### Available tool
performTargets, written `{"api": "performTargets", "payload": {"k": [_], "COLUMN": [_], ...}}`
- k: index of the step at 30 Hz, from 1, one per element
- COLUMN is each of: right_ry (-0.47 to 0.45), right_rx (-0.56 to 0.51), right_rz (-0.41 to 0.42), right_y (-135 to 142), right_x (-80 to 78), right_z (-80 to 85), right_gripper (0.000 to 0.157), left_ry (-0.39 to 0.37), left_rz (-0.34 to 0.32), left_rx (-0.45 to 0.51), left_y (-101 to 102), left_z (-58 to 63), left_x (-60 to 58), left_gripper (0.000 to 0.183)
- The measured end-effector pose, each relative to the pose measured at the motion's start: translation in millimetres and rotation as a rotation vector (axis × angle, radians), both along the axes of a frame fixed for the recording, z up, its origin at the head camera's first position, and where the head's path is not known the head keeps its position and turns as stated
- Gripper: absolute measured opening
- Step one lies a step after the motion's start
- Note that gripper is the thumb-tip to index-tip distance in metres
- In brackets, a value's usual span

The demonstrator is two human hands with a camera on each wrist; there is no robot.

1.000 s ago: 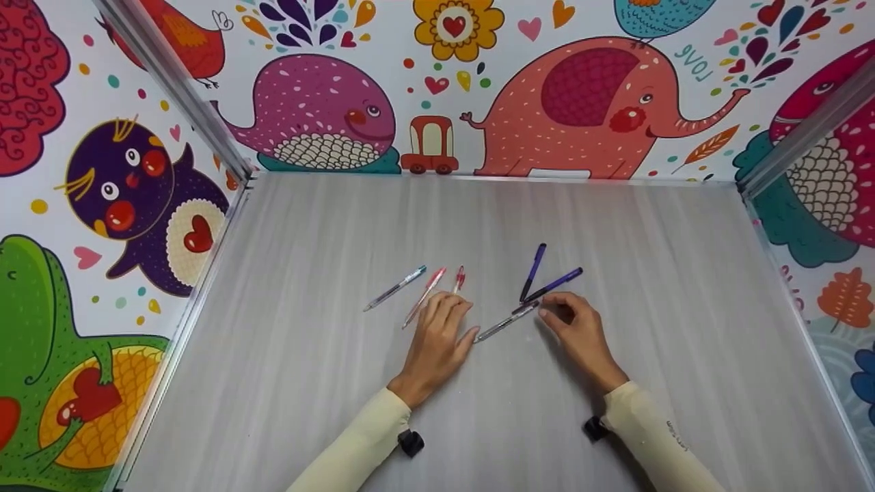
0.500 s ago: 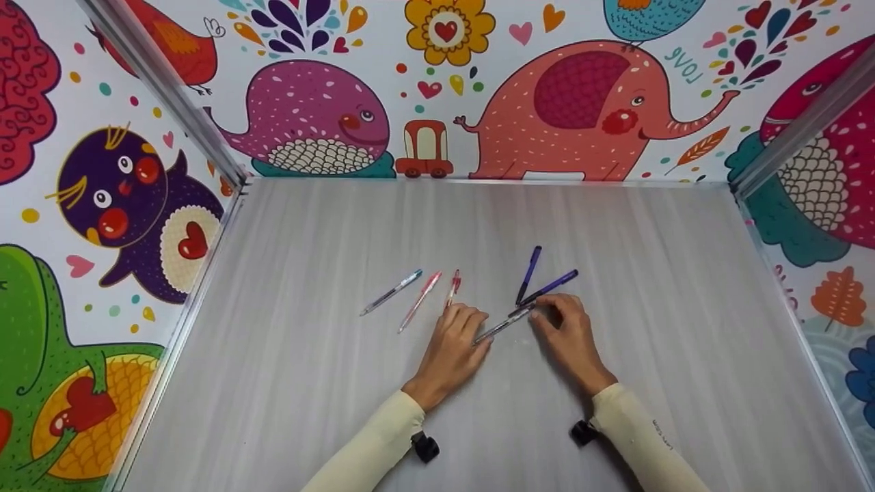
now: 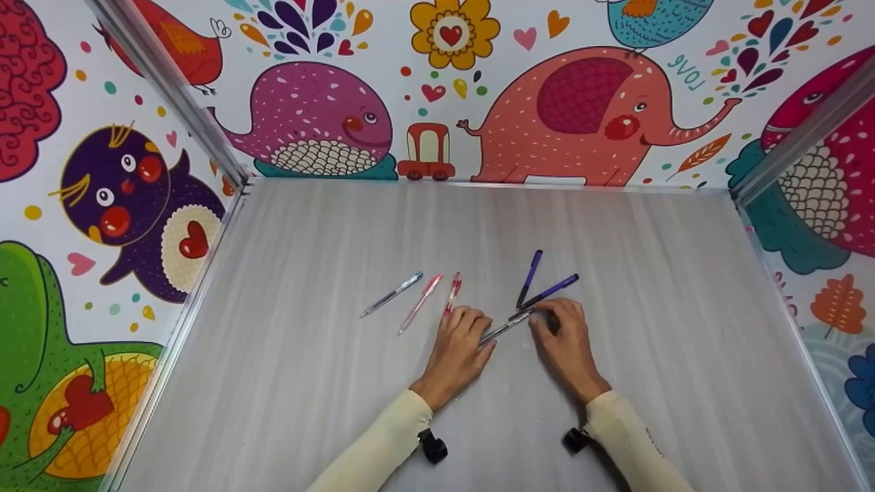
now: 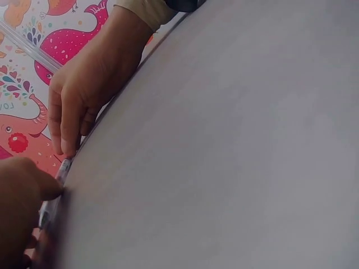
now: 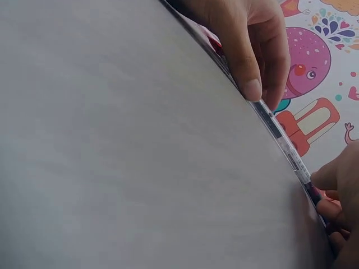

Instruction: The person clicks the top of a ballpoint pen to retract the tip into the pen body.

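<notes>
A clear pen with a dark refill (image 3: 504,329) lies slantwise on the table between both hands. At its near left end, the left hand (image 3: 454,359) pinches it between thumb and fingers. The right hand (image 3: 567,350) has its thumb and fingertips around the far right end. In the right wrist view the pen's clear barrel (image 5: 283,143) runs from one hand to the other. Just beyond the left fingertips lies a red pen (image 3: 453,290). Two blue-purple pens (image 3: 529,280) meet at their dark tips near the right fingers.
Left of the hands lie a pink pen (image 3: 420,305) and a clear pen with a blue end (image 3: 391,295). Printed walls with metal corner posts (image 3: 171,89) enclose the grey table (image 3: 328,225) at the back and sides.
The left hand has moved right, away from the pink and red pens, onto the clear pen's near end. The right hand stays at the other end. The head view has shifted slightly.
</notes>
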State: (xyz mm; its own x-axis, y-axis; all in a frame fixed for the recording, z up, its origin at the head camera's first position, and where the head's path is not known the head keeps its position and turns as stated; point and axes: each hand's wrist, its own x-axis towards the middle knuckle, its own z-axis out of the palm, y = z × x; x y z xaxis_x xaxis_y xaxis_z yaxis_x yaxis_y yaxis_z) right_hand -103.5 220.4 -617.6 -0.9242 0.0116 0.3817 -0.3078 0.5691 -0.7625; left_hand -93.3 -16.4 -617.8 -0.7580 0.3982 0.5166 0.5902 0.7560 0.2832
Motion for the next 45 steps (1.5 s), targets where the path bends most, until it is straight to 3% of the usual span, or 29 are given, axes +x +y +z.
{"api": "performTargets", "payload": {"k": [8, 18, 31, 39, 45], "right_ry": [-0.026, -0.006, 0.007, -0.08, -0.107], "right_rx": [0.023, 0.042, 0.031, 0.021, 0.026], "right_rz": [0.005, -0.013, -0.013, -0.025, -0.015], "right_y": [-4.0, -0.7, -1.6, -4.2, -10.7], "right_x": [2.1, 0.4, -0.6, 5.0, 14.6], "right_z": [-1.4, -2.3, -1.8, 15.4, 34.7], "right_gripper": [0.022, 0.019, 0.017, 0.018, 0.025], "left_ry": [0.021, -0.06, -0.056, -0.072, -0.149], "left_rz": [0.015, 0.034, 0.063, 0.05, 0.045], "left_rx": [0.023, 0.017, 0.027, 0.063, 0.196], "left_y": [1.1, 8.4, 11.7, 17.9, 20.7], "left_z": [-3.1, 1.7, 2.2, 11.2, 21.6], "left_x": [-0.4, 2.1, -1.0, 1.9, 10.9], "left_gripper": [0.024, 0.015, 0.01, 0.009, 0.011]}}
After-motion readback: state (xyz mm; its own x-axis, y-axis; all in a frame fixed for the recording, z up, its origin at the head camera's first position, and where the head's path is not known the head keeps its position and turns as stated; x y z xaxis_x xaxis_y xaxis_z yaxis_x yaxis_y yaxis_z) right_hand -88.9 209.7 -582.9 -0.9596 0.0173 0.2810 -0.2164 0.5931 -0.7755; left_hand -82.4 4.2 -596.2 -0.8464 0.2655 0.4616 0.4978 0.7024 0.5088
